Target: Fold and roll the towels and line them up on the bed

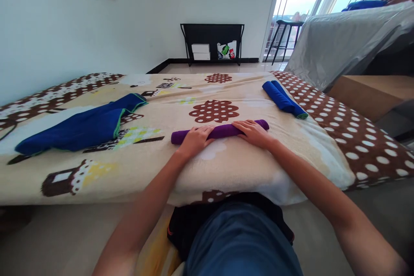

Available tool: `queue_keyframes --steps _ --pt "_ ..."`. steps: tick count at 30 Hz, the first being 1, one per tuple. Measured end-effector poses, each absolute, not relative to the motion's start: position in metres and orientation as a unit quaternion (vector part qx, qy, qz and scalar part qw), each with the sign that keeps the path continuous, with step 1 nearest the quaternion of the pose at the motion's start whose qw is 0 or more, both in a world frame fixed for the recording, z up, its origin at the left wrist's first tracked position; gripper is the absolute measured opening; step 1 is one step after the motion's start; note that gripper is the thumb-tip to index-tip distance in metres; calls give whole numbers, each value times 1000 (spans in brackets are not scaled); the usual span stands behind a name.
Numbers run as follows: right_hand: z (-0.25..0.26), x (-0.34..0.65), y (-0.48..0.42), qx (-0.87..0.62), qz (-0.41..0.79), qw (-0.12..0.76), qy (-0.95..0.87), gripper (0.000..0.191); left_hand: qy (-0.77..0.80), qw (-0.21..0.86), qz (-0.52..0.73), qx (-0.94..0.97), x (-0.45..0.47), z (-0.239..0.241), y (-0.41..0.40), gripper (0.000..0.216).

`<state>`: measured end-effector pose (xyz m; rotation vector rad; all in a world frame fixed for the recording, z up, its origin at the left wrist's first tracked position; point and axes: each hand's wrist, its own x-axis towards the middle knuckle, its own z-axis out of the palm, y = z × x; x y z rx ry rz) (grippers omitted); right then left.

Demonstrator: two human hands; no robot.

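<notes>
while a loose blue towel (80, 127) lies far left on the blanket (226, 168), the left hand (195, 138) and right hand (254, 131) press flat, fingers spread, on the purple roll (220, 131) mid-bed; a blue roll (283, 99) sits well apart, right.

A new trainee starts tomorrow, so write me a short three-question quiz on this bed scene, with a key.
1. True or false: the left hand and the right hand both rest on the purple rolled towel.
2. What lies to the right of it on the blanket? A) a red pillow B) a rolled blue towel C) a folded shirt
3. What colour is the edging of the loose blue towel at the left?
Key: 1 true; 2 B; 3 green.
</notes>
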<state>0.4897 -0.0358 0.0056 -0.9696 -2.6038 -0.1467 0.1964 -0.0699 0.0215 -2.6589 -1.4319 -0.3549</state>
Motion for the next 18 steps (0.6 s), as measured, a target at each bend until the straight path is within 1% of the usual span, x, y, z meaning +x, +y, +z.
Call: queue_keyframes --steps 4,8,11,14,16,18 --pt "2 539 -32 -376 -59 190 -905 47 -481 44 -132 -866 137 18 -75 53" --pt "6 550 -28 -409 -81 155 -895 39 -485 17 -130 -865 100 13 -71 57" --pt "16 548 -25 -426 -88 134 -890 34 -487 12 -138 -863 91 9 -67 55" --pt "45 556 -28 -421 -59 135 -895 32 -499 19 -147 -854 92 8 -68 51" --pt "80 566 -36 -410 -32 146 -900 31 -503 12 -149 -851 96 10 -71 49" --pt "126 571 -51 -405 -22 175 -897 32 -503 -9 -151 -851 105 13 -77 48"
